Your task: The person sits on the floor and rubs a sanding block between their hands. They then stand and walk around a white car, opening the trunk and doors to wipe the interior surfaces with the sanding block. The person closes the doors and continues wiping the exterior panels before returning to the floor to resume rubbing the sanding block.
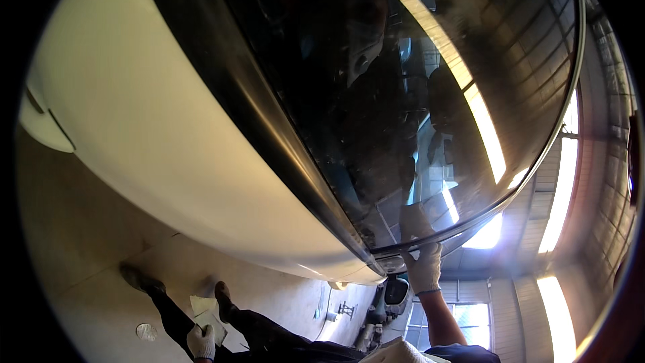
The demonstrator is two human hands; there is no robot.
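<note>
A large dark windscreen (376, 128) of a pale vehicle fills the upper middle, with lights and shapes mirrored in it. My right hand (424, 270), in a white knitted glove, reaches up to the glass's lower right edge, its fingers bent against the dark edge strip (463, 227). Whether something small sits between those fingers is too unclear to see. Low at the left, my left hand (201, 343), gloved too, is closed on a pale cloth (209, 314) that hangs beside my legs. Part of that hand is cut off by the lower edge.
Along the windscreen runs a black trim panel (262, 114), and below it the pale body panel (181, 128) curves toward the floor (94, 228). My legs and shoes (141, 278) show at lower left. Beyond stand several dark objects (396, 290), a window (472, 323) and a ribbed roof with bright skylights (563, 195).
</note>
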